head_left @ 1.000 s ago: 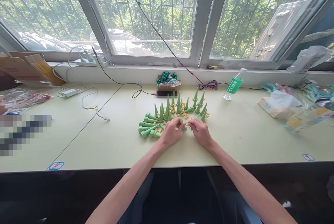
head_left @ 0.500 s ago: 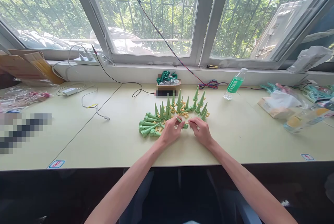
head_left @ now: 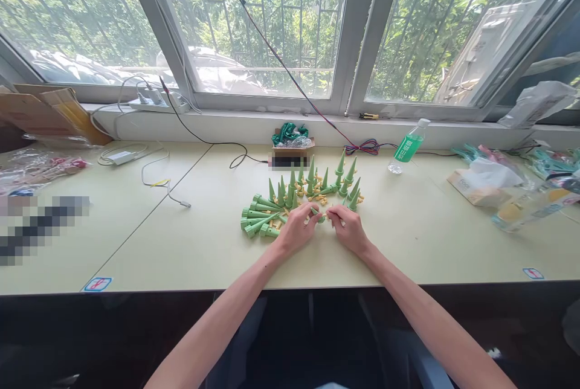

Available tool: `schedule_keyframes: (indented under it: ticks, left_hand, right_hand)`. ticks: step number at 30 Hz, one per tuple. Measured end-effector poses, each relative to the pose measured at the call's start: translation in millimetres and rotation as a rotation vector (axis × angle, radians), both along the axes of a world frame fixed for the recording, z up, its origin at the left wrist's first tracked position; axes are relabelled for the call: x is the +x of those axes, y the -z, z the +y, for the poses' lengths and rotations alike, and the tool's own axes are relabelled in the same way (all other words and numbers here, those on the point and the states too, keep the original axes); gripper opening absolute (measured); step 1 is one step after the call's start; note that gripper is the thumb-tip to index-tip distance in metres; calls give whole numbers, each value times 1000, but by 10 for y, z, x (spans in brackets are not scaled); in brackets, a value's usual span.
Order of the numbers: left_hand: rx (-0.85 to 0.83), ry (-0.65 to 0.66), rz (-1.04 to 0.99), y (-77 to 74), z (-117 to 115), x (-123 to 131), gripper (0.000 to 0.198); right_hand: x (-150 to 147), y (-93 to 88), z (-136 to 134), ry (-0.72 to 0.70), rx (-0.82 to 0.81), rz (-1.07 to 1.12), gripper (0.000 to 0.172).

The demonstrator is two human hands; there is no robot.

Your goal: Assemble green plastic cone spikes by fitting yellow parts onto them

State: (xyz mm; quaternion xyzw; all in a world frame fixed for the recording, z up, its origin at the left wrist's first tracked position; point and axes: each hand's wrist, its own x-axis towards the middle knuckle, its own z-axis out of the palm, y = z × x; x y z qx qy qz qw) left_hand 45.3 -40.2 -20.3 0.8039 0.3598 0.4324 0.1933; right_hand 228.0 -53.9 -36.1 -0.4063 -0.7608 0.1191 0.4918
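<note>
My left hand is closed around a green plant watering spike, most of it hidden by the fingers. Close on its right, my right hand pinches a small yellow valve piece against the spike; whether it sits in the spike's hole I cannot tell. Beyond both hands, several green watering spikes stand point up, some with yellow pieces at their sides. Other spikes lie on their sides to the left. Loose yellow pieces are scattered among them.
Behind the spikes is a small cardboard box with green wrapping. A green-labelled bottle stands at the back right, near a tissue box and another bottle lying down. Cables cross the table on the left.
The spike in my left hand has turned and tilted slightly between the fingers. Both hands stay in nearly the same place, close together.
</note>
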Motion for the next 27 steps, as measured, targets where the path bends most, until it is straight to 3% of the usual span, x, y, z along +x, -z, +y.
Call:
schedule_keyframes:
  ticks: [7,14,20,27]
  left_hand:
    - [-23,12,10,-7,-19,9,10]
    - [-41,0,29,29,2,20,28]
    - [-66,-31,32,17,0,14,23]
    - [-88,-5,48,19,-3,5,33]
  right_hand:
    - [-6,33,8,31,-13,19,16]
    - [1,65,-5,16,-45,-9,15]
    - [-1,72,-11,15,-71,-33,16]
    - [-4,60,-19,17,-88,-35,17]
